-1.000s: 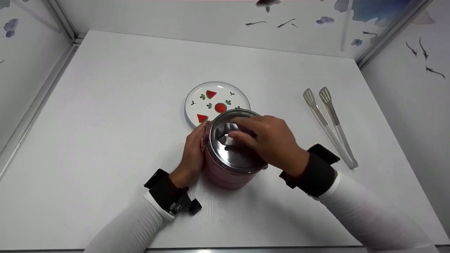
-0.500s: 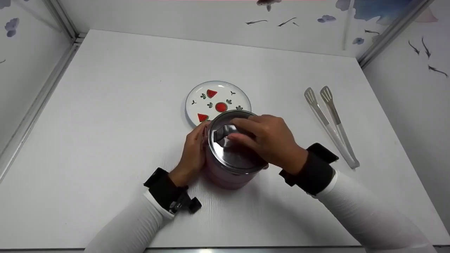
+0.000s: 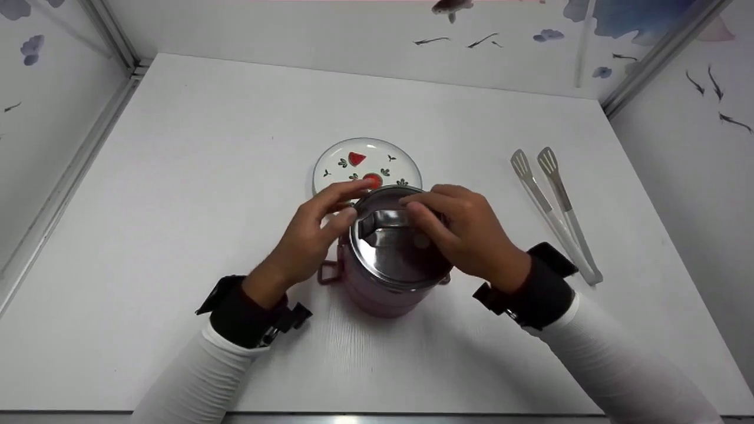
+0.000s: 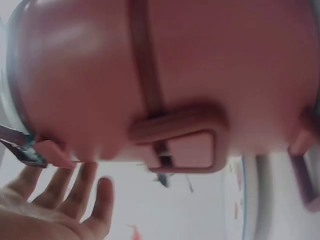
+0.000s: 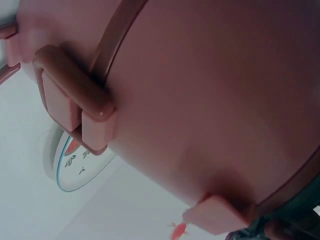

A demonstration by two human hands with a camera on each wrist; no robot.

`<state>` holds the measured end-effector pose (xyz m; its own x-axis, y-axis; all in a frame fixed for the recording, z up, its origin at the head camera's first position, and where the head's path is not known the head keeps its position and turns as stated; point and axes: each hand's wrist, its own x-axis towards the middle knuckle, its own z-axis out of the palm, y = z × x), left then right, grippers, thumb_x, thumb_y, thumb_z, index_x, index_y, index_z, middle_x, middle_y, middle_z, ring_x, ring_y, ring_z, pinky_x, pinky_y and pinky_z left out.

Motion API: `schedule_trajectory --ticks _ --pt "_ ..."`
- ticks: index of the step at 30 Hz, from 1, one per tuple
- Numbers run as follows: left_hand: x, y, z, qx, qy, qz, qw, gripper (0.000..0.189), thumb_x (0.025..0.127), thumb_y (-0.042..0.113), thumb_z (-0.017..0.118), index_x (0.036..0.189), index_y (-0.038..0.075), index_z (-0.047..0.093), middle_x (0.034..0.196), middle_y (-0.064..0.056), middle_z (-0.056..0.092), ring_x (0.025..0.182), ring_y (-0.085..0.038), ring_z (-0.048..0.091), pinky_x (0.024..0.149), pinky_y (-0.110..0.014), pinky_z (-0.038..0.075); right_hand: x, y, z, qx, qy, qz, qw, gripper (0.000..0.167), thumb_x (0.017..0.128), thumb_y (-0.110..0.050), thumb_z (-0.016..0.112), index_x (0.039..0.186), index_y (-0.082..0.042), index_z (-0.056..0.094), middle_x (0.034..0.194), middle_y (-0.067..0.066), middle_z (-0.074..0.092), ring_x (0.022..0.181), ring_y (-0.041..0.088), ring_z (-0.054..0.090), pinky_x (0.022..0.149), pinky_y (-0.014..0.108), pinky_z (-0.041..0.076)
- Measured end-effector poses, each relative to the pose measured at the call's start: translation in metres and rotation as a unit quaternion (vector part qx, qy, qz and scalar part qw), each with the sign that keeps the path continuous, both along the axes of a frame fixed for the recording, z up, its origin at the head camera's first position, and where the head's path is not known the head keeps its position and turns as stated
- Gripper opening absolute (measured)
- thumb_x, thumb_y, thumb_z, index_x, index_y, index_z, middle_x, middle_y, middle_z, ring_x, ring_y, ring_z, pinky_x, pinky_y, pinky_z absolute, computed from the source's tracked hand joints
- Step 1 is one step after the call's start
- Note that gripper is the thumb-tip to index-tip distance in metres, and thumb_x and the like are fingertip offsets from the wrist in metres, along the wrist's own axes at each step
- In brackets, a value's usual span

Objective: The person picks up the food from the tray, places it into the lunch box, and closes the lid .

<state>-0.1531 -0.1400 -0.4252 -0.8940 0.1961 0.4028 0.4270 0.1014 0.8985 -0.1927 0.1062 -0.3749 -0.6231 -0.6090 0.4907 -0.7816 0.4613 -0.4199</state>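
A pink tiered lunch box (image 3: 383, 297) stands upright on the white table, its shiny metal lid (image 3: 377, 259) on top with a raised carry handle (image 3: 392, 218). My left hand (image 3: 306, 235) is at the lid's left rim, fingers extended and thumb apart. In the left wrist view its straight fingers (image 4: 82, 192) sit just beyond a clasp block (image 4: 55, 154) at the lid end. My right hand (image 3: 471, 229) hovers over the lid's right side, loosely bent, thumb and index tips near the handle's right end. A pink clasp loop (image 3: 330, 272) juts out from the box's left side.
Behind the lunch box lies a white plate (image 3: 336, 154) with a watermelon pattern, partly hidden by the box and left hand. Metal tongs (image 3: 559, 229) with slotted ends lie to the right, near the right wrist. White panels (image 3: 294, 35) wall the table at the back and sides.
My left hand has left the box's side and risen to the lid's left rim, uncovering the clasp loop. My right hand has shifted slightly right, its fingertips drawing back from the handle.
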Motion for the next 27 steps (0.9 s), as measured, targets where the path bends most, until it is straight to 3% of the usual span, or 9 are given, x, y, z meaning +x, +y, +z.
schedule_trajectory --ticks 4,8,11,16,19,23,27 --pt "0.006 -0.006 -0.001 -0.042 -0.021 -0.020 0.9987 0.043 0.102 0.023 0.047 0.143 0.018 0.054 0.143 0.005 0.057 0.130 -0.014 0.054 0.101 -0.040 0.048 -0.004 0.019 -0.007 -0.054 -0.042 -0.024 0.9974 0.017 0.098 -0.012 0.062 0.105 -0.011 0.078 0.086 0.003 0.067 0.078 0.009 0.055 0.066 0.022 0.048" --pt "0.011 -0.017 -0.006 -0.007 -0.059 -0.033 0.9977 0.044 0.101 0.019 0.044 0.143 0.011 0.053 0.137 -0.005 0.061 0.118 -0.023 0.060 0.087 -0.041 0.057 -0.007 0.035 -0.018 -0.074 -0.058 -0.059 0.9939 0.017 0.096 -0.005 0.063 0.103 -0.008 0.077 0.082 0.002 0.064 0.074 0.007 0.054 0.063 0.018 0.047" --pt "0.013 -0.024 -0.010 0.008 -0.070 -0.031 0.9970 0.046 0.098 0.016 0.042 0.142 0.011 0.053 0.134 -0.007 0.062 0.113 -0.028 0.062 0.082 -0.036 0.056 -0.006 0.042 -0.025 -0.077 -0.083 -0.079 0.9904 0.020 0.096 -0.001 0.059 0.106 -0.006 0.076 0.081 0.002 0.063 0.074 0.007 0.058 0.063 0.019 0.052" --pt "0.014 -0.029 -0.020 0.010 -0.081 -0.030 0.9962 0.054 0.091 0.001 0.038 0.141 0.013 0.054 0.139 -0.003 0.059 0.121 -0.025 0.062 0.086 -0.030 0.050 -0.001 0.049 -0.037 -0.086 -0.148 -0.103 0.9797 0.026 0.100 -0.002 0.052 0.114 -0.008 0.073 0.094 0.003 0.068 0.082 0.004 0.067 0.063 0.021 0.058" --pt "0.013 -0.027 -0.026 0.013 -0.088 -0.033 0.9955 0.055 0.091 -0.005 0.038 0.141 0.012 0.054 0.140 -0.003 0.058 0.124 -0.023 0.060 0.093 -0.029 0.050 0.001 0.051 -0.045 -0.092 -0.175 -0.114 0.9737 0.028 0.101 -0.003 0.050 0.116 -0.011 0.072 0.089 0.002 0.068 0.075 0.004 0.064 0.063 0.019 0.053" --pt "0.012 -0.023 -0.034 0.015 -0.099 -0.040 0.9941 0.049 0.095 -0.002 0.043 0.142 0.011 0.053 0.135 -0.004 0.060 0.120 -0.022 0.059 0.092 -0.029 0.051 0.003 0.051 -0.057 -0.090 -0.197 -0.113 0.9696 0.028 0.102 -0.004 0.050 0.118 -0.012 0.071 0.087 0.001 0.070 0.070 0.006 0.062 0.067 0.023 0.050" --pt "0.011 -0.019 -0.037 0.019 -0.108 -0.043 0.9930 0.048 0.097 0.002 0.046 0.143 0.010 0.051 0.134 -0.006 0.060 0.120 -0.022 0.057 0.090 -0.030 0.052 0.003 0.052 -0.062 -0.095 -0.227 -0.114 0.9625 0.027 0.103 -0.006 0.050 0.119 -0.011 0.071 0.097 0.002 0.072 0.077 0.006 0.064 0.072 0.023 0.051"
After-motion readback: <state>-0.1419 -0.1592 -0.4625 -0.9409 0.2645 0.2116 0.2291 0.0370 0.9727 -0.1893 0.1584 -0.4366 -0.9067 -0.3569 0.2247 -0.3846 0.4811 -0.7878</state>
